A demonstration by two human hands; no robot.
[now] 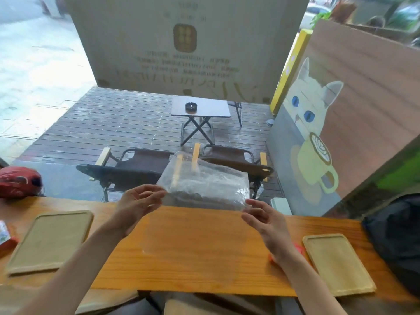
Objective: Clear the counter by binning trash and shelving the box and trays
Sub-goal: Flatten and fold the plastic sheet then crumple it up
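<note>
We look down at a long orange wooden table (pixel 200 251) that runs from left to right across the lower part of the view. Both of our hands are raised above its middle, holding a clear, crinkled plastic bag (pixel 204 180) between them in the air over the far edge of the table. Our left hand (pixel 136 206) pinches the bag's lower left corner with its fingertips, the fingers curled. Our right hand (pixel 264 220) is at the bag's lower right corner, fingers partly curled toward the plastic; we cannot tell for sure whether it grips the bag or only touches it, because the picture is blurred there.

Two pale wooden trays lie flat on the table. The left tray (pixel 48 241) sits near the left end. The right tray (pixel 338 263) sits near the right end, just beside our right forearm. A small orange scrap (pixel 300 248) lies on the table between our right wrist and the right tray. A black bag (pixel 395 242) rests at the far right end of the table, and a red bundle (pixel 19 181) sits at the far left.

Beyond the table we see two dark folding chairs (pixel 138 164), a small folding side table (pixel 200 109) with a black ashtray (pixel 191 106) on it, and a wall painted with a white cat (pixel 311 105).
</note>
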